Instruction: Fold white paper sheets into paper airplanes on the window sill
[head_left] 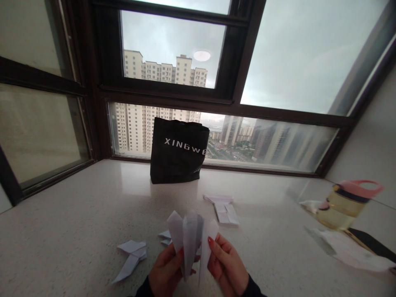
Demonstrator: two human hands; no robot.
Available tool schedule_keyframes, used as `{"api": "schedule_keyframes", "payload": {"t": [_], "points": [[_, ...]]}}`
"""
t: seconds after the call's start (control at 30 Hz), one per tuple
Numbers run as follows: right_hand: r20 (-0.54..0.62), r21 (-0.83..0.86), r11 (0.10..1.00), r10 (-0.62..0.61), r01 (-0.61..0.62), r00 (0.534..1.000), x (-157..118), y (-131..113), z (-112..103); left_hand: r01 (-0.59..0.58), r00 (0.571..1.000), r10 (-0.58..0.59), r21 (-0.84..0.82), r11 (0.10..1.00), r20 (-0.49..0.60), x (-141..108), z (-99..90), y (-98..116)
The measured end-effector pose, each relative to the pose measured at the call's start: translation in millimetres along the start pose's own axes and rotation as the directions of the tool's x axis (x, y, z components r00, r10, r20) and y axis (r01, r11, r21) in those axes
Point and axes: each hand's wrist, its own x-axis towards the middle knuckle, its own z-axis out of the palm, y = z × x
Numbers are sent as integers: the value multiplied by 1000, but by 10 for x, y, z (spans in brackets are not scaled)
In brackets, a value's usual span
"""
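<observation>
In the head view, folded white paper [191, 241] is held upright, just above the speckled, pale, glossy surface [93, 218]. Its smooth panels are fanned into tall, pointed leaves, some slightly curved; whether one piece or several is held cannot be told, as the middle is blurred. The left side is gripped by the left hand [168, 266], its fingers closed around the base; the right edge is pinched by the right hand [228, 264], with the thumb laid flat against it. Red nails are seen on both hands, and the wrists are covered by dark sleeves [253, 286].

To the left, an angular, crisply creased paper shape [133, 258] is laid flat; a smaller paper piece [166, 236] is partly hidden behind the left hand. Beyond the right hand, a T-shaped paper fold [225, 210] is seen. Farther back, a boxy black bag [177, 154] printed with white letters is stood near the brown-framed window [173, 97]. At far right, a yellowish translucent bottle [343, 210] with a pink looped lid is placed near crumpled whitish wrapping [349, 249] and a flat, dark, straight-edged object [371, 244]
</observation>
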Motion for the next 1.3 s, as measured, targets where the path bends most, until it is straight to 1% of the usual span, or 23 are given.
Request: {"api": "schedule_keyframes", "payload": {"t": [0.13,0.23,0.33,0.4,0.47,0.57,0.7,0.77,0.8,0.9,0.97,1.07,1.2,1.23,1.3], "points": [[110,-25,999,-19,22,994,-20,23,25,-108,994,108,141,984,10,17,-15,30],[177,-71,996,-39,52,984,-26,78,22,-106,994,107,240,965,8,10,-14,71],[149,-74,995,-53,65,987,-19,88,8,-119,991,130,327,938,-11,-1,-1,119],[120,-46,997,-52,58,991,-13,65,9,-131,989,147,377,917,-13,0,5,147],[123,-9,999,-46,48,991,-12,37,22,-147,986,168,416,898,-14,5,-4,164],[165,13,999,-39,37,986,-24,25,40,-168,977,211,530,831,-22,16,-63,170],[169,-7,999,-30,32,985,-42,65,8,-127,969,239,708,694,-60,33,-182,153],[156,-24,999,-31,35,987,-46,88,-26,-122,963,259,736,666,-75,37,-203,132],[153,-36,999,-30,36,988,-47,94,-40,-124,958,273,736,666,-86,35,-196,115],[152,-75,996,-37,49,988,-44,95,-56,-146,934,329,693,706,-138,14,-119,47],[169,-81,994,-64,78,983,-32,88,-49,-161,922,355,683,712,-154,-10,-60,-4],[185,-87,989,-98,116,978,-4,84,-47,-151,926,352,723,674,-135,-45,-22,-60],[119,-146,987,-52,69,992,19,86,-83,-135,937,333,778,613,-100,-50,-64,-64],[115,-178,982,-34,54,993,20,83,-93,-147,944,321,775,615,-76,-41,-80,-52],[118,-259,965,-6,37,993,22,71,-111,-186,956,291,727,661,-20,-11,-112,-18]]}}
